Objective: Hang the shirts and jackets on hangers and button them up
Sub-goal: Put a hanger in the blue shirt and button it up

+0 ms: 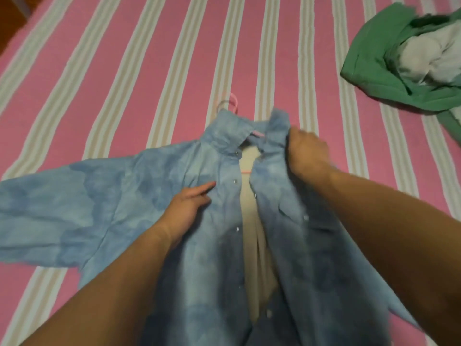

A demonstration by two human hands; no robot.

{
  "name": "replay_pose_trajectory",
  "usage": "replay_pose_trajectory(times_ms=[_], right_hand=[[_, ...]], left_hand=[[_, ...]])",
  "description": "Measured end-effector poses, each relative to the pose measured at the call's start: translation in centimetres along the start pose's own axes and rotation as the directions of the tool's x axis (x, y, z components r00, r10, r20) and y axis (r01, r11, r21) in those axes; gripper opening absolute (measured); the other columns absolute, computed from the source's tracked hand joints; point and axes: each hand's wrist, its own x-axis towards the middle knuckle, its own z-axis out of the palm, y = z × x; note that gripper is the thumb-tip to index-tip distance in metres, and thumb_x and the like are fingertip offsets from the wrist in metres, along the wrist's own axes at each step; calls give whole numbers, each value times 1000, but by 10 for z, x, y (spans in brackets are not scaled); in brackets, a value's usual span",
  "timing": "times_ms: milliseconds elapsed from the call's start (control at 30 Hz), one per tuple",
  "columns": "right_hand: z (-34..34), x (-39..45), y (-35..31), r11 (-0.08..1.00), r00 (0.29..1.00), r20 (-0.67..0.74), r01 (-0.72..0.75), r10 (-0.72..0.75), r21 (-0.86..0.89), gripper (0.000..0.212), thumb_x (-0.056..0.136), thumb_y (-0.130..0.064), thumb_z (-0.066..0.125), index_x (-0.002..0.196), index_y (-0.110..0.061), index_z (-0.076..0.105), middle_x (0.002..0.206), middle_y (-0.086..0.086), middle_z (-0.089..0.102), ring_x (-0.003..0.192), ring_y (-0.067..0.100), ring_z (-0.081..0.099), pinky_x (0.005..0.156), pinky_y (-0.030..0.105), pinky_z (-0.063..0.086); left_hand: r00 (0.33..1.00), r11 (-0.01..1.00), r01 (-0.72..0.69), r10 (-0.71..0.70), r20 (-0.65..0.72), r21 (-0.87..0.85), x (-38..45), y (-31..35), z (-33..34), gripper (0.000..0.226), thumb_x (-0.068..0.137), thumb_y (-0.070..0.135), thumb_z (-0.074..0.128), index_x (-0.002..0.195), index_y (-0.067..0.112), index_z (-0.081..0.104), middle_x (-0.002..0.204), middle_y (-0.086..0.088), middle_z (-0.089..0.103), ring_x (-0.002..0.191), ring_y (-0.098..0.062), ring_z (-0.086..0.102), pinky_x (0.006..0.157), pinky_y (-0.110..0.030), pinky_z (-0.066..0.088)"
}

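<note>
**Blue shirt on hanger, front still open**

Left hand (pixel 186 205): fingers straight and close together, lying flat on soft mottled blue shirt (pixel 119 196), beside the left snap placket. Right hand (pixel 307 153): fingers curled, gripping crumpled fabric at right collar and shoulder. Pale lining visible in the gap. Pink hanger (pixel 230 102) inside the neck, hook poking out above the collar. All flat on woven pink-and-cream striped bedspread (pixel 124 58). Rumpled green garment (pixel 389 71) far right, well apart.
</note>
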Motion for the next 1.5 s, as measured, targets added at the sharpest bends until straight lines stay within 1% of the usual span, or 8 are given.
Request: replay_pose_trajectory(times_ms=[267, 467, 700, 833, 967, 1133, 1300, 1500], right_hand=[[3, -193, -32, 930, 972, -224, 148, -73, 337, 42, 82, -11, 61, 123, -4, 62, 131, 22, 52, 115, 42, 53, 98, 46, 45], [5, -415, -71, 955, 893, 399, 99, -209, 278, 81, 77, -55, 48, 147, -15, 43, 137, 13, 51, 118, 37, 51, 95, 51, 51], [3, -429, -59, 846, 981, 141, -187, 134, 499, 20, 84, -13, 49, 86, -8, 68, 84, 11, 65, 77, 33, 65, 65, 42, 54], [-26, -495, -42, 865, 979, -79, 202, -186, 460, 20, 73, -20, 42, 68, -17, 61, 66, -1, 57, 57, 22, 56, 46, 28, 40], [4, -582, -23, 701, 735, 55, 619, -676, 355, 9, 62, -30, 61, 65, -26, 68, 61, -7, 62, 55, 19, 60, 54, 32, 52], [8, -593, 37, 833, 996, -61, -22, 67, 553, 37, 80, -25, 46, 100, -6, 71, 100, 13, 66, 93, 35, 59, 90, 39, 42], [1, -581, 69, 637, 777, 461, -621, 428, 457, 68, 84, -42, 56, 139, -5, 42, 131, 26, 54, 117, 45, 52, 98, 48, 43], [-6, -618, 46, 565, 740, 359, -669, 570, 483, 35, 93, -6, 53, 128, -7, 51, 105, 24, 64, 92, 42, 59, 71, 38, 40]], left_hand=[[1000, 897, 3, -13, 20, 443, -11, -7, 9, 91, 64, 56, 62, 151, 45, 40, 159, 3, 39, 148, -24, 31, 125, -47, 20], [988, 657, -111, 153, 12, 746, -166, -75, 32, 75, 82, 43, 49, 155, 27, 39, 163, -16, 27, 150, -36, 22, 123, -48, 19], [956, 425, 262, 11, -294, 866, -366, -209, -49, 73, 82, 56, 39, 144, 21, 56, 149, -28, 41, 136, -47, 38, 111, -60, 36], [867, 449, 436, 25, -498, 780, -405, -232, -69, 65, 85, 52, 50, 139, 16, 55, 137, -26, 50, 123, -47, 48, 104, -59, 41], [765, 678, 449, 44, -642, 582, -402, -230, -57, 53, 92, 23, 67, 136, 0, 49, 119, -30, 61, 113, -48, 57, 96, -55, 46], [689, 746, 545, -138, -712, 383, -417, -219, -75, 22, 95, 23, 60, 92, 2, 67, 95, -26, 70, 97, -45, 66, 86, -47, 53], [698, 636, 588, -86, -711, 500, -455, -202, -114, 18, 102, 22, 58, 97, 5, 63, 83, -19, 61, 84, -38, 57, 73, -41, 41], [727, 511, 639, -157, -668, 575, -445, -207, -137, 20, 86, 24, 71, 95, 7, 67, 103, -25, 67, 96, -43, 64, 84, -48, 54]])
